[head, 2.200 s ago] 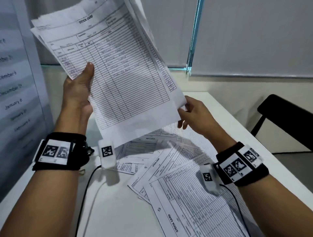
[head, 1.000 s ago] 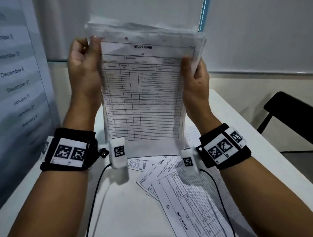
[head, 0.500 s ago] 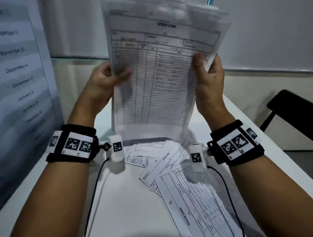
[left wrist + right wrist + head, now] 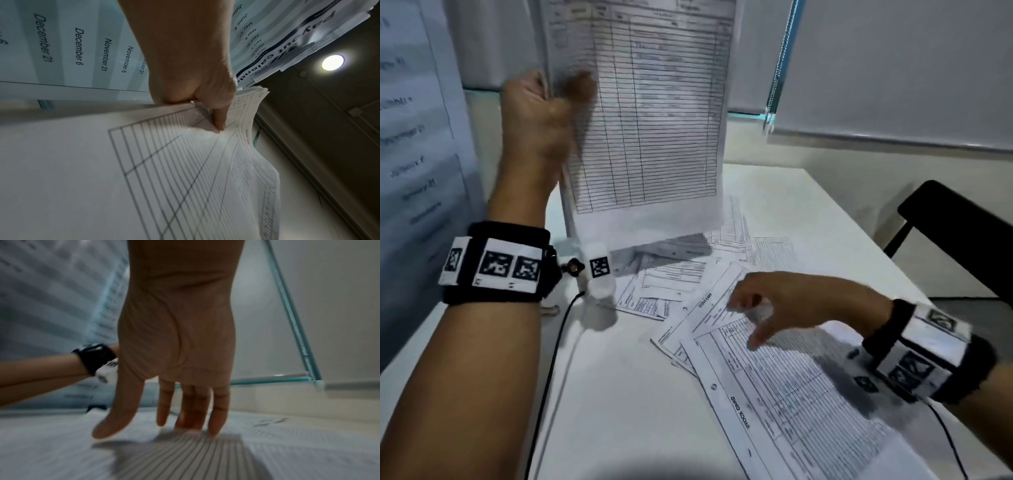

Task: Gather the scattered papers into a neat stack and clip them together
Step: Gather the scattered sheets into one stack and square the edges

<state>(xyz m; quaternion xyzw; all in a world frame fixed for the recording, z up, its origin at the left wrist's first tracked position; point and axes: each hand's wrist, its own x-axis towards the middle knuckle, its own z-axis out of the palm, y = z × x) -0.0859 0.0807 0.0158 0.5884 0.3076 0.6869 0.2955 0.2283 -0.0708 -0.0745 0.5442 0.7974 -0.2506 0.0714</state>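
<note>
My left hand (image 4: 544,113) holds a gathered stack of stock card sheets (image 4: 650,113) upright above the table, thumb in front and fingers behind its left edge. In the left wrist view the left hand (image 4: 203,104) pinches the same stack of sheets (image 4: 164,170) near one edge. Several loose papers (image 4: 784,387) lie scattered on the white table (image 4: 619,394). My right hand (image 4: 763,308) hovers low over them, palm down, holding nothing. In the right wrist view the right hand's fingers (image 4: 193,412) reach down to a ruled sheet (image 4: 185,456). No clip is visible.
A wall calendar poster (image 4: 410,137) hangs close on the left. A black chair (image 4: 959,236) stands beyond the table's right edge. A window blind with a bead chain (image 4: 777,78) is behind the table. Sensor cables (image 4: 554,335) trail from both wrists.
My right hand has let go of the stack and dropped to the loose papers on the table. The left hand alone now holds the stack, raised higher.
</note>
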